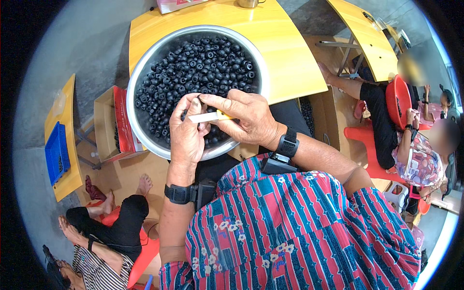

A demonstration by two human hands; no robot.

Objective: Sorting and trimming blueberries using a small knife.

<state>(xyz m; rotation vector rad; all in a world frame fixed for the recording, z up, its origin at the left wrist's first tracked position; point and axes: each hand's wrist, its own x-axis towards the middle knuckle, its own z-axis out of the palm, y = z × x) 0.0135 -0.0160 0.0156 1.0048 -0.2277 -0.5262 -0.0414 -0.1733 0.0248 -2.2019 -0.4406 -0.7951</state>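
Observation:
A wide metal basin [263, 72] holds a heap of small round black pieces [208, 63], many with a ring-shaped hollow at one end. Over its near side, my left hand [186, 130] is closed in a pinch, with a small dark piece [199, 98] showing at its fingertips; most of that piece is hidden. My right hand [249, 116] grips a small knife [204, 117] with a yellow handle. Its pale blade points left across my left thumb and fingers. My right index fingertip meets the left fingertips at the dark piece.
The basin rests at the near edge of a yellow table [290, 63]. Open cardboard boxes [107, 123] stand left and right below. A blue tray [58, 152] lies on a left-hand table. People sit on both sides; one at right has a red basin [398, 101].

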